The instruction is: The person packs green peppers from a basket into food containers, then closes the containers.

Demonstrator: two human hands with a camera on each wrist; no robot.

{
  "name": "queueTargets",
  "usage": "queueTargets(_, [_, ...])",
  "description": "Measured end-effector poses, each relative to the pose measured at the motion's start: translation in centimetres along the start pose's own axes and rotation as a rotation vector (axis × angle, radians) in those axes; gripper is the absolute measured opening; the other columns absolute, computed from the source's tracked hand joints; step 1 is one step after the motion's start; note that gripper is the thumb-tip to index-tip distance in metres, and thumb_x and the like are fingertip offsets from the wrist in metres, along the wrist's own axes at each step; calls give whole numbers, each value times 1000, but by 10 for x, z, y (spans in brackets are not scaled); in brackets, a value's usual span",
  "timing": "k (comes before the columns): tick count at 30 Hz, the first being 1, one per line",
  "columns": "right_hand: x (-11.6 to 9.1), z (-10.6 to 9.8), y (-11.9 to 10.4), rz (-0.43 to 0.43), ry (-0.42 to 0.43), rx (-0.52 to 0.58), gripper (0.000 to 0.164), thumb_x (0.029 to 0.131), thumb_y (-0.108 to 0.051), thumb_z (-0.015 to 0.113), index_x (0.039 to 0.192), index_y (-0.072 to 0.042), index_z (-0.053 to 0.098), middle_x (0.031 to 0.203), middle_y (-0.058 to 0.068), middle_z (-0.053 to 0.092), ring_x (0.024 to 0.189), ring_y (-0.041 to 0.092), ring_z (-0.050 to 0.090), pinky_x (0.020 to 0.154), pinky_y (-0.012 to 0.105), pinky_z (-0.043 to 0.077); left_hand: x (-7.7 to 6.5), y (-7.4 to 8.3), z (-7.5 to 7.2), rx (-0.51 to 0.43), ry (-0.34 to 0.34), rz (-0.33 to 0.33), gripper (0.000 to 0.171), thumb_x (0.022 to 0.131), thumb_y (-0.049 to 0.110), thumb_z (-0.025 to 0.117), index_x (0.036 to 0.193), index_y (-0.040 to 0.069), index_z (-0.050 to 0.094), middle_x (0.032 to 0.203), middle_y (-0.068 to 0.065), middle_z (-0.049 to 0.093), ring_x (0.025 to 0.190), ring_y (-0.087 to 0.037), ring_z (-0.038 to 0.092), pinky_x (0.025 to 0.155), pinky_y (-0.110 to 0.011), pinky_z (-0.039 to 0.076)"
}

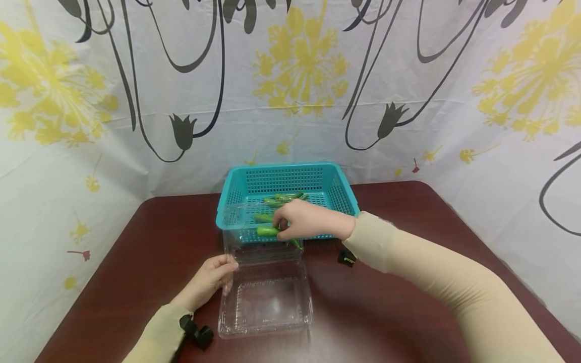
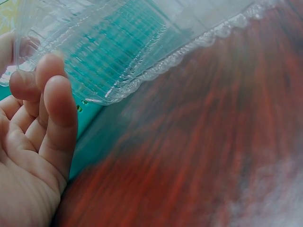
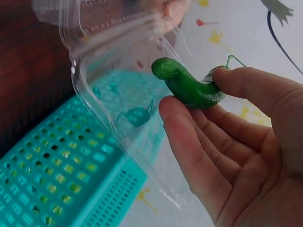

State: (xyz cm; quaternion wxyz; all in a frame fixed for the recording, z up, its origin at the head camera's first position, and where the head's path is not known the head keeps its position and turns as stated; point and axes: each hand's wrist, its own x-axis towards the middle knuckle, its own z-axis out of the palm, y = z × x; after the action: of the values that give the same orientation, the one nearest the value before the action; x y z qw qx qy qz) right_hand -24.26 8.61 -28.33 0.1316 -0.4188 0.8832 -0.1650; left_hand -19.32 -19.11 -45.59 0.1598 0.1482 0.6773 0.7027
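Observation:
A curved green pepper (image 1: 268, 231) is pinched between the thumb and fingers of my right hand (image 1: 313, 221), above the near side of the turquoise basket (image 1: 283, 169). The right wrist view shows the same pepper (image 3: 189, 90) close up, with its thin stem. In front of the basket, a clear plastic clamshell box (image 1: 268, 326) lies unfolded, one half flat on the table and the other raised against the basket. My left hand (image 1: 210, 280) grips the box's left edge near the hinge; its fingertips (image 2: 59, 97) meet the plastic in the left wrist view.
Several more green peppers (image 1: 274, 202) lie inside the basket, partly hidden by the right hand. The dark red table (image 1: 181, 227) meets a patterned cloth (image 1: 295, 136) behind and at the sides. A small black object (image 1: 347, 257) shows below the right wrist.

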Motion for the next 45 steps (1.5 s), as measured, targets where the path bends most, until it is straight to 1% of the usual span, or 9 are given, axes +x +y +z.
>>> queueTargets(9, [3,20,-8,-6,-16,-16,23,90,-17,69,112,-9,68,87,-5,65,71,3,60,74,26,51,0,1,1,-24,-3,-3,33,99,14,55,95,-17,44,57,1,48,46,-11,51,48,-25,48])
queueTargets(14, [2,30,-13,-17,-30,-22,20,88,-15,70,107,-8,70,81,-6,65,67,3,59,71,25,50,0,1,1,-19,-1,-9,31,99,14,55,93,-16,46,59,0,48,47,-11,50,48,-25,48])
queueTargets(20, [0,39,-16,-43,-55,-30,2,86,-11,68,85,-13,68,59,-8,49,49,4,37,55,22,37,0,1,0,-24,-6,-5,20,99,12,55,88,-4,50,62,0,48,48,-11,50,48,-25,48])
queueTargets(23, [0,44,-16,-59,-50,-62,11,84,-10,68,75,-15,63,56,-8,39,49,5,31,52,21,33,0,2,0,-28,-8,-6,24,99,11,55,88,-9,48,59,1,46,47,-11,50,48,-25,48])
queueTargets(27, [0,49,-18,-54,-40,-104,11,83,-11,69,74,-16,64,58,-10,46,48,3,40,50,19,38,0,2,0,-14,-6,-10,31,99,13,55,92,-16,45,57,1,45,48,-11,50,48,-25,48])
queueTargets(29, [0,51,-20,-47,-42,-114,12,84,-11,69,75,-17,65,60,-10,52,48,3,45,49,19,40,0,2,0,-5,-4,-12,28,99,14,55,91,-12,48,57,0,44,48,-12,50,47,-25,48])
queueTargets(34, [0,55,-25,-72,-47,-167,19,83,-10,70,69,-17,60,57,-9,46,48,4,38,48,19,34,0,3,-1,5,-3,-19,19,99,17,56,85,5,54,57,0,45,48,-12,50,47,-26,48])
queueTargets(37, [1,58,-27,-86,-48,-193,22,83,-11,70,67,-17,56,57,-9,42,51,6,33,49,19,31,0,4,-1,7,-7,-17,19,99,17,56,83,6,54,60,0,45,48,-12,50,48,-26,48])
queueTargets(45, [3,73,-31,-43,-42,-258,30,83,-14,73,62,-18,51,58,-8,48,49,6,42,46,21,38,0,4,1,8,12,-27,20,98,16,57,85,1,53,65,0,48,48,-11,50,48,-26,47])
